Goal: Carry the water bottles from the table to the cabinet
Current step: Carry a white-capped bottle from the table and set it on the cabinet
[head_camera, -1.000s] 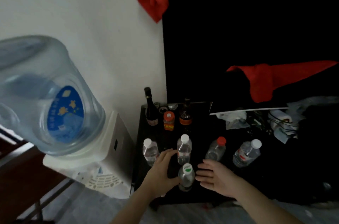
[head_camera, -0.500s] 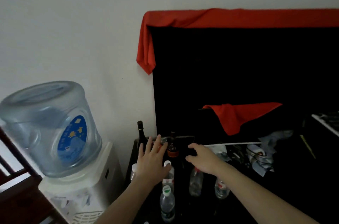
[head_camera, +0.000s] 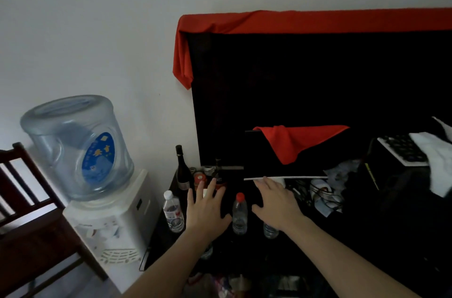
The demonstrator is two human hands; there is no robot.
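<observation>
Two bare hands reach forward over a dark, cluttered tabletop (head_camera: 161,226), both spread flat with fingers apart and holding nothing. The left hand (head_camera: 206,209) hovers over a partly hidden bottle, of which only a white cap shows between the fingers. The right hand (head_camera: 275,202) covers the top of another clear bottle (head_camera: 270,231). Between the hands stands a red-capped water bottle (head_camera: 239,214), upright and untouched; a white-capped water bottle (head_camera: 173,215) stands just left of the left hand, close to the tabletop's left edge. The likely risk is a knock: the bottles are light, narrow and closely spaced, so a sideways sweep could topple one, and the leftmost could roll off toward the water dispenser (head_camera: 110,219) beside it. Behind the hands, a dark glass bottle (head_camera: 182,170) and small jars crowd the back corner, and tangled cables lie to the right. Open room seems to lie upward and back toward the person.
</observation>
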